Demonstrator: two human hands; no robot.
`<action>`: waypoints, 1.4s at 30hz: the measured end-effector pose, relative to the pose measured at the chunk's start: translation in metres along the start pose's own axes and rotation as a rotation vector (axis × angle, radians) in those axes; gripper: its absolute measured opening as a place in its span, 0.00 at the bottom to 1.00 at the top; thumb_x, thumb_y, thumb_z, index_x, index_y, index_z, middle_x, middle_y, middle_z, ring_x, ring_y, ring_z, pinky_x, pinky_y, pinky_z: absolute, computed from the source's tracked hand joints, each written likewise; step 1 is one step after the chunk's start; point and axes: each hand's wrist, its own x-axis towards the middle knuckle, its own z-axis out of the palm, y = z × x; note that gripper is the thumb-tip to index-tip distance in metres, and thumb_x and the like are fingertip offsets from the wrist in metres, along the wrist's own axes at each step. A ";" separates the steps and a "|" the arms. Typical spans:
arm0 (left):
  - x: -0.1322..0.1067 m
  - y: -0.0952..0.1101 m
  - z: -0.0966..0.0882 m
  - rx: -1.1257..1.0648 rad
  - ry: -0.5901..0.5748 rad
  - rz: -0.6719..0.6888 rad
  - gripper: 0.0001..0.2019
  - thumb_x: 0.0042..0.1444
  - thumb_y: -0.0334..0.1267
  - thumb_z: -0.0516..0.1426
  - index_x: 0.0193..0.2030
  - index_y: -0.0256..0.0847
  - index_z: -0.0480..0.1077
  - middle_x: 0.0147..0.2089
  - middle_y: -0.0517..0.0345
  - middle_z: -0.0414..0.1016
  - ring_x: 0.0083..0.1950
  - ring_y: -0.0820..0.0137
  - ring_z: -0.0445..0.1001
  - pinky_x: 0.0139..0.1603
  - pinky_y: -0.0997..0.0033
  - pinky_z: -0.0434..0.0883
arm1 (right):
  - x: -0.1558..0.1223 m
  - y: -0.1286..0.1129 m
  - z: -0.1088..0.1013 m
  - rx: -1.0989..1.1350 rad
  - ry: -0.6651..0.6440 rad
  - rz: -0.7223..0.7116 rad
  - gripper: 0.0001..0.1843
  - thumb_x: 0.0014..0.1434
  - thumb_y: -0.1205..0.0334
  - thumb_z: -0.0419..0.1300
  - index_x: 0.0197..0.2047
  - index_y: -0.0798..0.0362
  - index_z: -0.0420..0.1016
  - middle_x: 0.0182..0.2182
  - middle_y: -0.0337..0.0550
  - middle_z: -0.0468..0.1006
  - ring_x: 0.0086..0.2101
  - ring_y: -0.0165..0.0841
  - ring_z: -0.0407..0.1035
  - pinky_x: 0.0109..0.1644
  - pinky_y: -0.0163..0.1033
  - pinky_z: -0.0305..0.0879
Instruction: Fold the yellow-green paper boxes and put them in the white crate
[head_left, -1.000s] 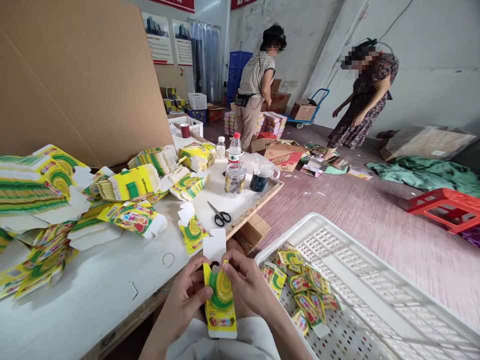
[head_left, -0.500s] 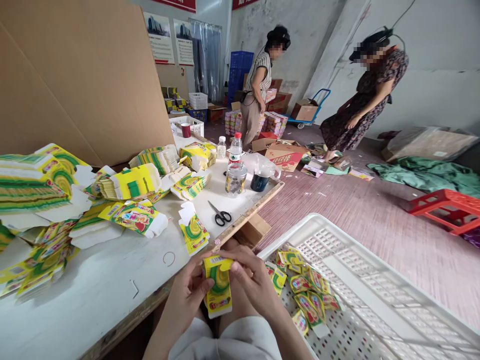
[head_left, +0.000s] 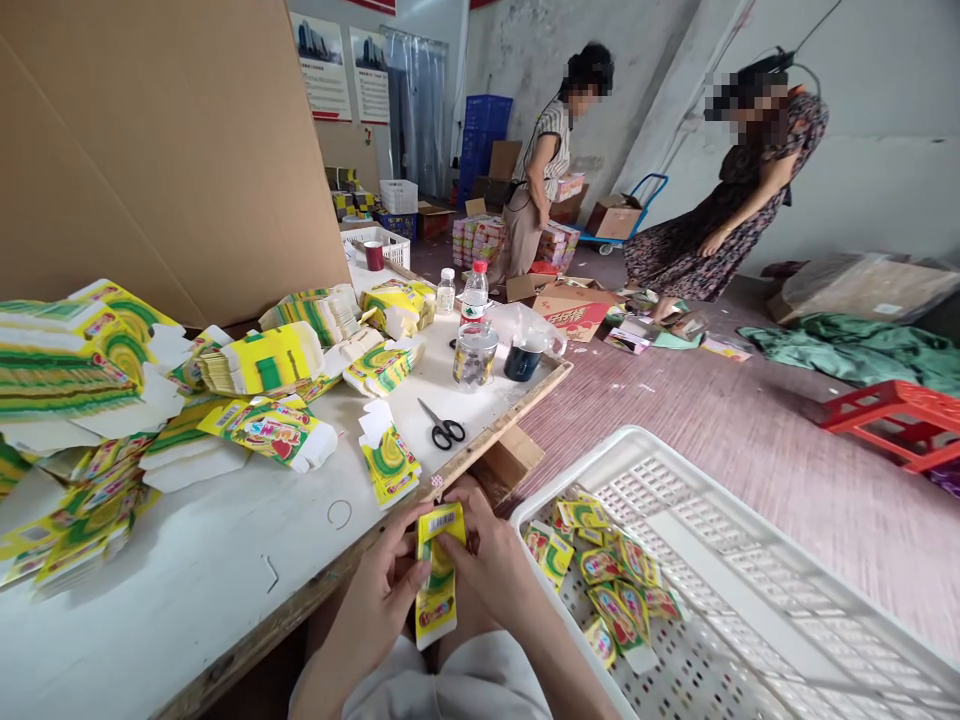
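Observation:
Both of my hands grip one small yellow-and-green printed carton over my lap, at the table's near edge. My left hand pinches its left side. My right hand presses its top end, where the barcode flap is folded down. Just ahead on the white table lie a few flat cartons of the same print. A white plastic crate to my right holds several folded cartons.
Stacks of flat cartons cover the table's left. Scissors, bottles and a dark cup sit further along. A big cardboard sheet leans behind. Two people stand among boxes. A red stool lies right.
The carton's white top flap, standing up a second ago, is now folded down. The carton has turned narrower between my hands. The standing people have shifted a little.

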 end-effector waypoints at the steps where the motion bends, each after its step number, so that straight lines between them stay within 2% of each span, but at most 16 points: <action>1: 0.000 0.000 0.001 -0.002 0.007 0.001 0.26 0.64 0.45 0.59 0.68 0.45 0.63 0.69 0.44 0.69 0.67 0.51 0.70 0.62 0.57 0.72 | 0.000 0.001 0.002 -0.018 0.010 -0.003 0.18 0.58 0.70 0.57 0.51 0.48 0.65 0.29 0.36 0.80 0.28 0.36 0.75 0.31 0.34 0.62; 7: 0.001 0.000 0.002 0.003 0.032 -0.032 0.27 0.63 0.43 0.60 0.67 0.44 0.63 0.64 0.44 0.75 0.60 0.52 0.77 0.56 0.59 0.75 | 0.000 0.000 0.008 -0.091 0.044 -0.007 0.18 0.57 0.69 0.56 0.51 0.48 0.65 0.31 0.39 0.80 0.32 0.40 0.77 0.32 0.36 0.60; 10: 0.001 0.000 0.001 -0.002 0.039 -0.030 0.26 0.63 0.43 0.60 0.67 0.44 0.63 0.64 0.44 0.75 0.61 0.52 0.76 0.58 0.58 0.74 | 0.000 -0.001 0.011 -0.105 0.051 -0.003 0.19 0.57 0.70 0.55 0.52 0.49 0.66 0.33 0.42 0.80 0.35 0.42 0.77 0.33 0.36 0.60; 16: 0.000 0.002 0.003 -0.062 0.048 -0.030 0.27 0.62 0.44 0.61 0.66 0.45 0.65 0.63 0.43 0.76 0.62 0.51 0.75 0.58 0.57 0.75 | -0.001 -0.002 0.008 -0.059 0.034 -0.002 0.22 0.56 0.70 0.57 0.54 0.51 0.68 0.29 0.38 0.78 0.28 0.37 0.74 0.31 0.35 0.61; 20: 0.001 0.007 0.000 -0.147 0.060 -0.055 0.28 0.60 0.44 0.63 0.66 0.43 0.65 0.60 0.42 0.79 0.58 0.52 0.78 0.58 0.56 0.74 | -0.002 0.003 -0.009 0.156 -0.024 -0.085 0.20 0.63 0.59 0.59 0.57 0.52 0.72 0.25 0.34 0.72 0.24 0.31 0.66 0.28 0.33 0.60; 22: 0.002 0.007 -0.002 -0.201 0.035 -0.085 0.30 0.58 0.44 0.65 0.66 0.42 0.65 0.58 0.41 0.80 0.57 0.51 0.79 0.54 0.57 0.75 | -0.002 0.006 -0.016 0.258 -0.027 -0.103 0.17 0.67 0.53 0.57 0.54 0.51 0.76 0.26 0.36 0.73 0.26 0.31 0.66 0.29 0.34 0.61; 25: 0.002 0.006 -0.003 -0.262 0.001 -0.116 0.32 0.56 0.44 0.67 0.65 0.41 0.65 0.55 0.42 0.82 0.54 0.51 0.80 0.48 0.60 0.76 | -0.001 0.011 -0.015 0.447 -0.038 -0.076 0.15 0.66 0.51 0.59 0.49 0.51 0.78 0.31 0.40 0.78 0.29 0.32 0.70 0.31 0.35 0.67; 29: 0.002 0.003 0.003 -0.258 0.067 -0.092 0.30 0.53 0.43 0.68 0.62 0.41 0.67 0.50 0.43 0.84 0.50 0.52 0.82 0.47 0.60 0.77 | -0.002 0.013 -0.002 0.672 -0.016 -0.049 0.15 0.64 0.49 0.62 0.47 0.50 0.75 0.34 0.41 0.80 0.32 0.33 0.74 0.35 0.37 0.71; 34: 0.003 -0.001 0.008 -0.149 0.127 -0.023 0.26 0.54 0.44 0.67 0.59 0.43 0.72 0.53 0.46 0.84 0.52 0.52 0.82 0.49 0.59 0.78 | -0.002 0.013 0.004 0.672 0.047 -0.044 0.18 0.60 0.45 0.65 0.43 0.51 0.76 0.33 0.42 0.80 0.32 0.35 0.75 0.35 0.38 0.73; 39: 0.006 -0.005 0.016 0.011 0.199 0.042 0.15 0.60 0.45 0.62 0.51 0.44 0.80 0.56 0.47 0.82 0.58 0.52 0.79 0.56 0.58 0.77 | -0.006 0.011 0.004 0.626 0.141 -0.061 0.17 0.60 0.45 0.65 0.36 0.51 0.78 0.32 0.43 0.81 0.33 0.37 0.76 0.37 0.39 0.72; 42: 0.009 -0.003 0.024 0.011 0.172 0.056 0.14 0.61 0.46 0.62 0.49 0.44 0.81 0.54 0.47 0.84 0.56 0.51 0.80 0.55 0.57 0.78 | -0.012 0.008 -0.004 0.593 0.169 -0.085 0.15 0.61 0.46 0.65 0.35 0.50 0.78 0.33 0.44 0.82 0.35 0.38 0.76 0.38 0.39 0.72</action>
